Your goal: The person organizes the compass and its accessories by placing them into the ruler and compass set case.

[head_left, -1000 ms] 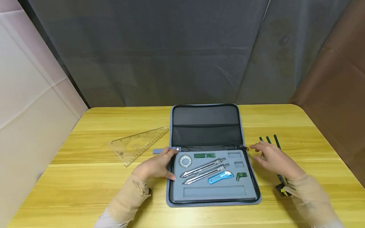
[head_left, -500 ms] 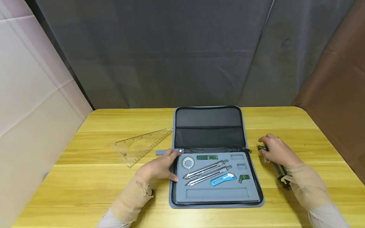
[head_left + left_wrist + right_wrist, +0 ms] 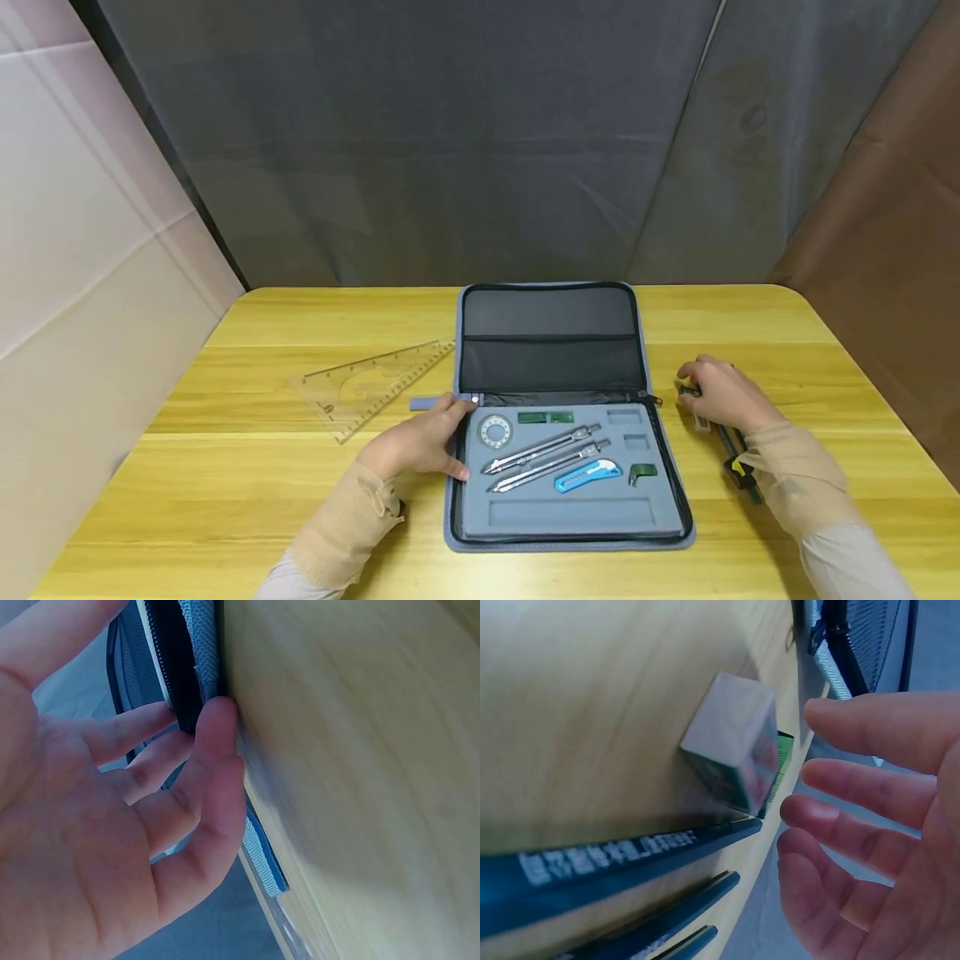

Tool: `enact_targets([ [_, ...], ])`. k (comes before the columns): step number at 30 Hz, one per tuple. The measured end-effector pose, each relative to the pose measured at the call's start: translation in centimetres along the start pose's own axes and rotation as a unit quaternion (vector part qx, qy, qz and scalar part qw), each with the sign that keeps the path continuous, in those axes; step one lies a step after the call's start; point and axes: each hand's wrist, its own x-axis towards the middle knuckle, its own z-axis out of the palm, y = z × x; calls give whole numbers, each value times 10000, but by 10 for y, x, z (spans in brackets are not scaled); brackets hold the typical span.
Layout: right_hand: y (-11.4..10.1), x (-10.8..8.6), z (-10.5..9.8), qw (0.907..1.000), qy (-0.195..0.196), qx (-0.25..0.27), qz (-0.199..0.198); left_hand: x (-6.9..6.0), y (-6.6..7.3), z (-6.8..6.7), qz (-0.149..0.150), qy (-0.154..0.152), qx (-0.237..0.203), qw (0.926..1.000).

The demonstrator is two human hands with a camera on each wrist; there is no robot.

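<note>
A blue-edged zip case point(image 3: 570, 542) lies unfolded on the table, its grey tray point(image 3: 525, 492) facing up. My left hand point(image 3: 416, 442) grips the left edge, thumb near the tray and curled fingers by the zip. In the tray sit two metal compasses point(image 3: 536, 452), a blue utility knife point(image 3: 588, 475), a round white dial point(image 3: 495, 432) and small green pieces. Right of the case, my right hand point(image 3: 723, 396) hovers, fingers loosely bent, around a small green object point(image 3: 783, 754). A whitish block, like an eraser point(image 3: 731, 724), stands beside it; in the right wrist view the fingers look apart from both.
Dark green pencils point(image 3: 630, 859) lie under the right wrist, with a small black and yellow item point(image 3: 738, 469) by them. A clear set square point(image 3: 367, 387) lies left of the case. Some tray recesses point(image 3: 635, 442) hold nothing. A dark curtain point(image 3: 450, 167) hangs behind.
My right hand has moved from beside the zip pull, slightly right, to the small green object. The left hand stays on the case edge. The view has shifted slightly.
</note>
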Motion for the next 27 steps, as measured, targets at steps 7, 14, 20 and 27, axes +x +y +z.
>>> enact_targets([
  [7,2,5,10,9998,-144,-142,18,0,-2,1,7,1,93,10000],
  [14,4,8,13,9998,-106,-134,51,0,-1,0,-34,-22,107,9999],
  [20,3,10,13,10000,50,-39,-62,0,-1,0,-87,12,188,9998],
  [27,1,11,11,9996,146,-118,-226,1,0,0,-111,-5,212,9997],
])
